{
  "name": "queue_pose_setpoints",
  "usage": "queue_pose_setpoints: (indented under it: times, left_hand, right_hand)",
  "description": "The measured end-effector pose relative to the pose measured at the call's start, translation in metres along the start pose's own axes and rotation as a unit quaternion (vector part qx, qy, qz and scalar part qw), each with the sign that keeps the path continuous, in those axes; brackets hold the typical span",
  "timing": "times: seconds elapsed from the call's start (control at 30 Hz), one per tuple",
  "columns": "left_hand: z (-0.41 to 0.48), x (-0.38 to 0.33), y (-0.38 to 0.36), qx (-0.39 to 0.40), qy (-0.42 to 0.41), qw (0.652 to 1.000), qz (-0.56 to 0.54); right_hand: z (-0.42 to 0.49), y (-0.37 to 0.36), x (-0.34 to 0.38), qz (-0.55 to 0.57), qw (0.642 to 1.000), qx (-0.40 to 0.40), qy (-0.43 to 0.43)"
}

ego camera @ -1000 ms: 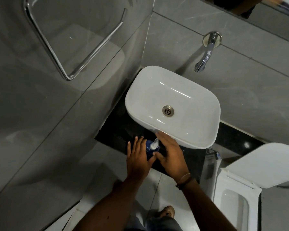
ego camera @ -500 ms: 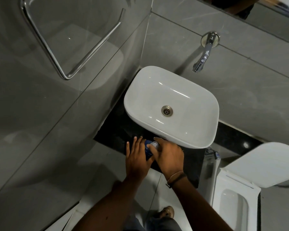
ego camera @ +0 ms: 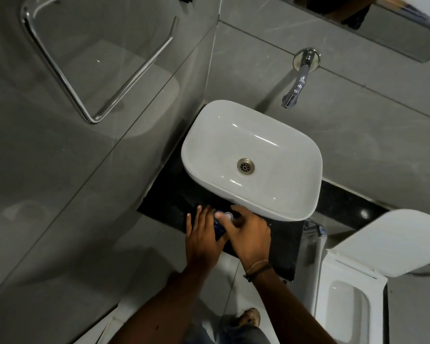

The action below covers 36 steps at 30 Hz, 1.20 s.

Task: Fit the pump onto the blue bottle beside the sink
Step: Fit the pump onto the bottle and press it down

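The blue bottle [ego camera: 219, 230] stands upright between both hands. The left hand [ego camera: 204, 240] holds its side; the right hand's [ego camera: 248, 235] grip pinches the pump [ego camera: 227, 216] straight on top.

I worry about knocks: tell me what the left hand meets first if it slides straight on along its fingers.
Probably the sink wall: the left hand points up-frame across bare black counter. Depth is unclear.

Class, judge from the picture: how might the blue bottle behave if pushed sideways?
The blue bottle stands upright on the dark counter, so it could tip. The left hand braces its side, probably steadying it. Its fill level is hidden.
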<state>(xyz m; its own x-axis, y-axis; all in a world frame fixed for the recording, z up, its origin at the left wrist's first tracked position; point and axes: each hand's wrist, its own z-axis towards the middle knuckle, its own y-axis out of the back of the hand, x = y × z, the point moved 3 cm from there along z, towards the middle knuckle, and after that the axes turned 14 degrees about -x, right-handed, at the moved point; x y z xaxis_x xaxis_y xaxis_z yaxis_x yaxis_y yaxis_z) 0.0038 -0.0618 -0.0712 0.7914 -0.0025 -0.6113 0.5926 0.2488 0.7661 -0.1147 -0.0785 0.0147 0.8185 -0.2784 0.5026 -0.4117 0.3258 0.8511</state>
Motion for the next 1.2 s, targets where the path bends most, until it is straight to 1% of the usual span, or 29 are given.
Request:
queue_pose_setpoints:
  times: [0.03, 0.1, 0.13, 0.2, 0.27, 0.3, 0.33, 0.37, 0.5, 0.63, 0.8, 0.87, 1.0, 1.2]
  left_hand:
    - [0.001, 0.0, -0.001, -0.002, 0.007, 1.0, -0.005]
    - [0.002, 0.001, -0.002, -0.005, 0.019, 1.0, -0.01]
    - [0.002, 0.001, -0.002, -0.003, 0.024, 1.0, -0.013]
    - [0.001, 0.001, -0.002, 0.0, 0.029, 0.999, -0.018]
    - [0.0, 0.0, -0.001, -0.001, 0.031, 0.999, -0.02]
    - [0.001, -0.001, 0.0, 0.0, 0.033, 0.999, -0.022]
    - [0.001, -0.001, 0.001, 0.001, 0.035, 0.999, -0.023]
    - [0.001, -0.002, 0.002, 0.003, 0.037, 0.999, -0.025]
    - [0.002, -0.005, 0.003, 0.013, 0.043, 0.999, -0.03]
    - [0.003, -0.004, 0.004, 0.018, 0.044, 0.998, -0.037]
    - [0.016, 0.007, 0.016, -0.013, 0.034, 0.999, -0.032]
    - [0.027, 0.018, 0.025, -0.014, 0.051, 0.998, -0.04]
    - [0.049, 0.046, 0.049, 0.006, 0.112, 0.992, -0.062]
    - [0.073, 0.082, 0.075, 0.02, 0.15, 0.985, -0.079]
  right_hand:
    - [-0.002, 0.0, -0.008, 0.052, 0.997, -0.007, -0.063]
    - [-0.005, -0.002, -0.024, 0.16, 0.969, -0.004, -0.189]
    - [-0.006, -0.005, -0.03, 0.192, 0.95, 0.019, -0.247]
    - [-0.01, -0.011, -0.037, 0.234, 0.907, 0.101, -0.335]
    - [-0.015, -0.016, -0.035, 0.285, 0.852, 0.189, -0.396]
    - [-0.017, -0.018, -0.035, 0.308, 0.827, 0.215, -0.419]
    - [-0.018, -0.02, -0.034, 0.325, 0.811, 0.226, -0.431]
    - [-0.019, -0.022, -0.034, 0.336, 0.804, 0.227, -0.436]
    - [-0.019, -0.026, -0.035, 0.355, 0.8, 0.208, -0.437]
    - [-0.018, -0.028, -0.036, 0.341, 0.818, 0.191, -0.422]
    - [-0.016, -0.034, -0.019, 0.348, 0.828, 0.193, -0.395]
    - [-0.012, -0.043, -0.004, 0.348, 0.829, 0.202, -0.389]
    - [-0.006, -0.069, 0.035, 0.35, 0.828, 0.228, -0.375]
    - [-0.004, -0.099, 0.081, 0.345, 0.826, 0.254, -0.366]
